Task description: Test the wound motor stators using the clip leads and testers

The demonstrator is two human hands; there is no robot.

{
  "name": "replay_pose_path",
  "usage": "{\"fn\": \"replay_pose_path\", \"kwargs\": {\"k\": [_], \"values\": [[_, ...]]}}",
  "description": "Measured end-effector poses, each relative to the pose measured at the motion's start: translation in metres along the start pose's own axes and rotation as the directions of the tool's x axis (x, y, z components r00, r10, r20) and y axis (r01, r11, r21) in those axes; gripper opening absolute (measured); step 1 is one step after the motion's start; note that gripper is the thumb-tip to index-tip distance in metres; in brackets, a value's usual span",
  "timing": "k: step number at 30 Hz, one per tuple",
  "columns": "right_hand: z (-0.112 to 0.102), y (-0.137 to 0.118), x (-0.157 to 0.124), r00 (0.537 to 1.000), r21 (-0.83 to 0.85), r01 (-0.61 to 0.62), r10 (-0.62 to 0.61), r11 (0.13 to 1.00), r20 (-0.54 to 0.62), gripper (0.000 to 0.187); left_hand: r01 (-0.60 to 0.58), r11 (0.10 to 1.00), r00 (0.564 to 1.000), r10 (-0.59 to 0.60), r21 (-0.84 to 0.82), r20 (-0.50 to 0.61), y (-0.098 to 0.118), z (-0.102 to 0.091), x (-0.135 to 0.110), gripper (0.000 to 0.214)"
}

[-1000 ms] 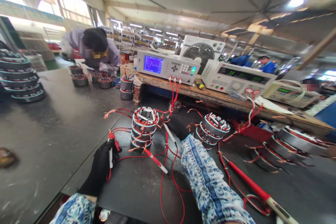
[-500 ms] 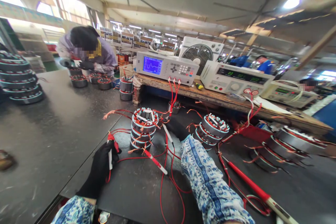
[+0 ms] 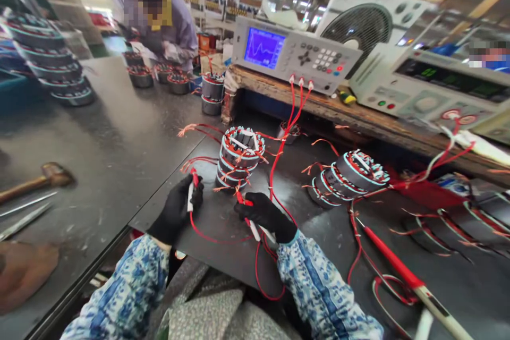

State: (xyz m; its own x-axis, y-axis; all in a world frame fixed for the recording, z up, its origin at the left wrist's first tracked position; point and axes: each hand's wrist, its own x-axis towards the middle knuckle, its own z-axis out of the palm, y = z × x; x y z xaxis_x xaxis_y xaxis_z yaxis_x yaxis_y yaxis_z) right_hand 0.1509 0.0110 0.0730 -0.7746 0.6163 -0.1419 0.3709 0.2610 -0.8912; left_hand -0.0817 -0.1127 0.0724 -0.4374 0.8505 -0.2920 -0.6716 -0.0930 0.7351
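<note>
Stack of wound rings point(image 3: 238, 163) just ahead of and between two black-gloved hands, each closed on a red-and-white clip.
The left hand point(image 3: 178, 212) hides part of its clip point(image 3: 190, 197); whether the tip bites the stack's copper wire ends point(image 3: 185, 167) is hard to tell. Fingers of the right hand point(image 3: 268, 215) cover the middle of the second clip point(image 3: 254, 230), its tip near the stack's base. Right of that grip, a tilted stack point(image 3: 348, 178) has its underside obscured; farther right, another stack point(image 3: 458, 231) runs out of frame. Far left of the left grip, a hammer's point(image 3: 56, 174) handle is cut off.
</note>
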Motion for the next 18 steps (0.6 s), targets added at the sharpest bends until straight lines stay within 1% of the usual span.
{"fn": "replay_pose_path", "kwargs": {"k": [2, 5, 7, 8, 10, 13, 14, 15, 16, 17, 18], "values": [[0.009, -0.001, -0.005, 0.997, -0.003, -0.061, 0.061, 0.998, -0.038, 0.046, 0.070, 0.993, 0.997, -0.066, -0.096, 0.040, 0.004, 0.000, 0.016, 0.019], [0.019, -0.007, -0.005, 0.993, -0.016, -0.118, 0.118, 0.993, -0.007, 0.048, 0.136, 0.973, 0.987, -0.117, -0.186, 0.109, 0.006, -0.008, 0.030, 0.028], [0.030, -0.013, 0.000, 0.993, 0.019, -0.121, 0.121, 0.992, 0.009, 0.048, 0.124, 0.968, 0.985, -0.094, -0.219, 0.142, 0.004, -0.010, 0.031, 0.029], [0.036, -0.017, 0.004, 0.994, 0.045, -0.105, 0.106, 0.993, -0.006, 0.047, 0.096, 0.971, 0.988, -0.067, -0.218, 0.139, 0.003, -0.010, 0.030, 0.029], [0.051, -0.024, 0.013, 0.995, 0.099, -0.061, 0.067, 0.993, -0.067, 0.045, 0.050, 0.978, 0.993, -0.027, -0.201, 0.118, 0.001, -0.006, 0.026, 0.028], [0.067, -0.030, 0.021, 0.991, 0.155, 0.003, 0.018, 0.988, -0.136, 0.046, 0.029, 0.984, 0.994, -0.009, -0.177, 0.110, 0.000, -0.002, 0.023, 0.031], [0.067, -0.030, 0.021, 0.989, 0.158, 0.021, 0.003, 0.987, -0.151, 0.048, 0.028, 0.984, 0.993, -0.006, -0.177, 0.121, -0.001, -0.002, 0.024, 0.031], [0.064, -0.027, 0.020, 0.990, 0.142, 0.036, -0.016, 0.989, -0.140, 0.050, 0.026, 0.984, 0.991, -0.002, -0.179, 0.134, -0.001, -0.003, 0.024, 0.031], [0.057, -0.024, 0.018, 0.994, 0.100, 0.047, -0.037, 0.994, -0.102, 0.051, 0.027, 0.983, 0.989, 0.000, -0.181, 0.148, -0.001, -0.004, 0.025, 0.030], [0.046, -0.018, 0.016, 0.997, 0.020, 0.052, -0.051, 0.998, -0.055, 0.053, 0.031, 0.983, 0.988, -0.002, -0.183, 0.157, -0.002, -0.006, 0.026, 0.029], [0.032, -0.013, 0.014, 0.998, -0.095, 0.051, -0.054, 0.994, -0.025, 0.053, 0.039, 0.983, 0.987, -0.009, -0.181, 0.161, -0.002, -0.006, 0.027, 0.028]]}}
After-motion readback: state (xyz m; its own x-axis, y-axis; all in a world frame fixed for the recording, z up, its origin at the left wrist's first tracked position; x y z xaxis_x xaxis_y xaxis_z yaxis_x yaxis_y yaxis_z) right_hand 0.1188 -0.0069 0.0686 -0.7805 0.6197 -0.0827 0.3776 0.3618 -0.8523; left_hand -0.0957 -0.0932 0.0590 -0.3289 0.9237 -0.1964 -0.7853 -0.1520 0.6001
